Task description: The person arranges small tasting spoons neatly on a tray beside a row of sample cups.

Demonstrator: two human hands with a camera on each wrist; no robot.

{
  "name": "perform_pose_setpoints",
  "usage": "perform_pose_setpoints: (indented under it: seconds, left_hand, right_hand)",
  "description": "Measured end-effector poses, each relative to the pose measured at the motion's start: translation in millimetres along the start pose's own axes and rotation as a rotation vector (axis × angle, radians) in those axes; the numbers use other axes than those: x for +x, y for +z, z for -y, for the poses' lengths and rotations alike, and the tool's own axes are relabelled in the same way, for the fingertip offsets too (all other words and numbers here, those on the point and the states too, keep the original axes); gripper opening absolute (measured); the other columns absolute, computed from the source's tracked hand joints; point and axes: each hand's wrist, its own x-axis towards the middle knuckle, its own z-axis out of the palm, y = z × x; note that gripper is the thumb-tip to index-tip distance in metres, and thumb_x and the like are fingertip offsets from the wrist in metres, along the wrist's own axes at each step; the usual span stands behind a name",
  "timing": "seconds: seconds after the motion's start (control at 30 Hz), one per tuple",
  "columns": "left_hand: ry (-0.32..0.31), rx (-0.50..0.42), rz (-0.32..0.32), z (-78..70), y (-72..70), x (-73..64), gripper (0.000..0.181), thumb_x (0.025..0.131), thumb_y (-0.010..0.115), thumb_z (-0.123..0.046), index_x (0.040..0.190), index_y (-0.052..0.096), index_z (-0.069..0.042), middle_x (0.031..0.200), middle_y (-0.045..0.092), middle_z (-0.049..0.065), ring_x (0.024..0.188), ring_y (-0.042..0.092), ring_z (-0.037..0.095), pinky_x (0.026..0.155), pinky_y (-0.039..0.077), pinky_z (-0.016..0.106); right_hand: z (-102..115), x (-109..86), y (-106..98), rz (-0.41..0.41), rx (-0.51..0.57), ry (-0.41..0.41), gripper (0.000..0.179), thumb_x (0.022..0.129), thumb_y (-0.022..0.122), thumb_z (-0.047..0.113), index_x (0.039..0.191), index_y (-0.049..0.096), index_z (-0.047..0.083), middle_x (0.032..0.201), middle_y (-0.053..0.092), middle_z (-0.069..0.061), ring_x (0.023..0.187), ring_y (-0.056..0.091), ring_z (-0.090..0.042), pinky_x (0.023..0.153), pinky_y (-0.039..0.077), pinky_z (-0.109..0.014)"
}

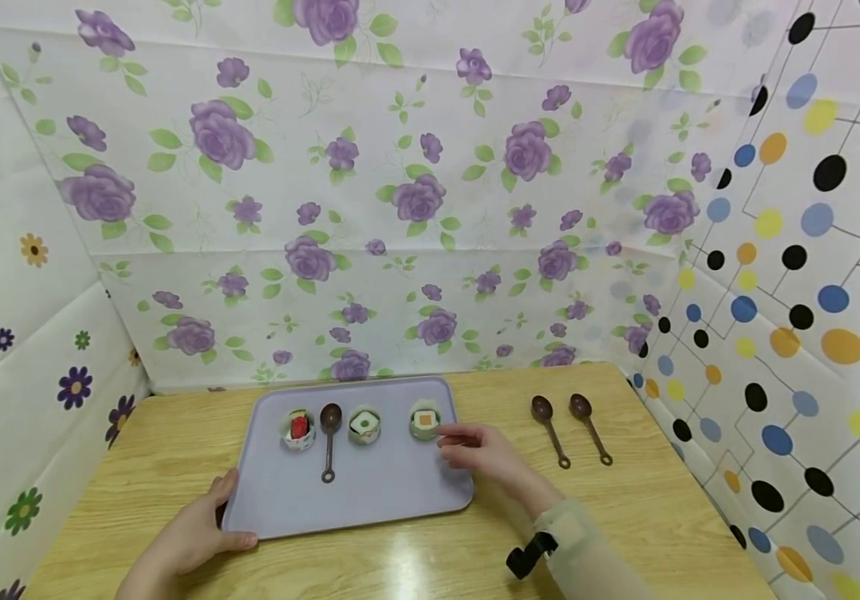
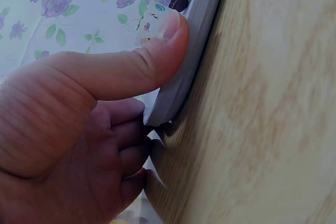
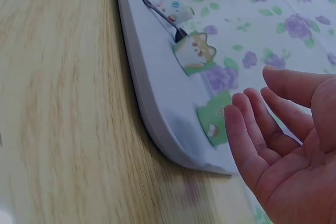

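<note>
A lavender tray lies on the wooden table. My left hand grips its front left corner, thumb over the rim and fingers at the outer side. On the tray stand a small patterned cup with a red-topped piece, a green cup with a white, green-dotted piece, and another green cup with a white piece bearing an orange square. A brown spoon lies between the first two. Over the tray's right side my right hand holds nothing, its fingertips close beside the right-hand green cup.
Two more brown spoons lie side by side on the table, right of the tray. A purple-flowered cloth hangs behind the table, with a dotted sheet at right and a flowered one at left.
</note>
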Motion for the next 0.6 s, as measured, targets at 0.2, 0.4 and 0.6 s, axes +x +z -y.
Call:
perform_pose_setpoints:
  seconds: [0.2, 0.4, 0.6]
  left_hand:
    - [0.0, -0.016, 0.004, -1.7, -1.1, 0.1, 0.134, 0.077, 0.094, -0.05, 0.159, 0.015, 0.02, 0.161, 0.015, 0.048, 0.149, 0.015, 0.066, 0.118, 0.022, 0.076]
    - [-0.002, -0.008, 0.002, -2.4, -0.9, -0.2, 0.134, 0.077, 0.094, -0.052, 0.16, 0.015, 0.02, 0.16, 0.015, 0.049, 0.149, 0.016, 0.066, 0.118, 0.023, 0.076]
    - [-0.006, 0.0, -0.001, -1.0, -0.5, 0.1, 0.134, 0.078, 0.094, -0.052, 0.16, 0.015, 0.019, 0.16, 0.015, 0.049, 0.149, 0.016, 0.066, 0.118, 0.023, 0.076]
  right_hand:
    - [-3, -5.8, -19, -0.012, 0.001, -0.012, 0.052, 0.105, 0.073, 0.02, 0.148, 0.06, -0.004, 0.134, 0.068, -0.021, 0.115, 0.069, -0.023, 0.097, 0.061, -0.038]
    - [-10, -13.9, -39, -0.058, 0.033, 0.01, 0.053, 0.105, 0.073, 0.017, 0.151, 0.057, -0.004, 0.136, 0.067, -0.022, 0.116, 0.07, -0.024, 0.1, 0.06, -0.042]
    - [-12, -24.8, -57, -0.088, 0.061, 0.037, 0.058, 0.105, 0.073, 0.018, 0.154, 0.053, -0.005, 0.14, 0.065, -0.022, 0.12, 0.07, -0.023, 0.102, 0.058, -0.04]
